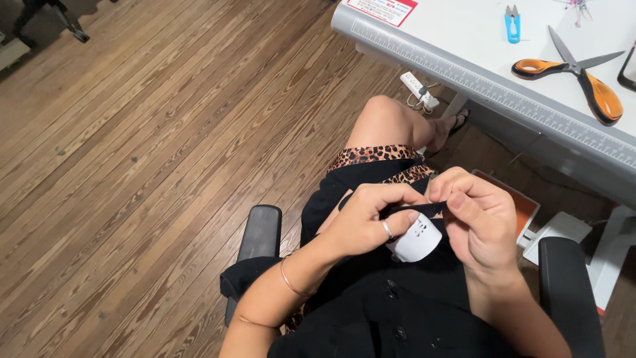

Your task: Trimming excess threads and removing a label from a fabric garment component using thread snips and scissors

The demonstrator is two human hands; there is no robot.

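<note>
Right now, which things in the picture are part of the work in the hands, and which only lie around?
In hand:
- left hand and right hand pinching a black fabric strip
- white label under it

Lying about:
- orange-handled scissors on the white table
- blue thread snips
- power strip

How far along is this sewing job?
Done: nothing finished shows. In hand: the left hand and right hand pinch a black strip over a white label. Left: the scissors and blue snips lie untouched on the table.
</note>
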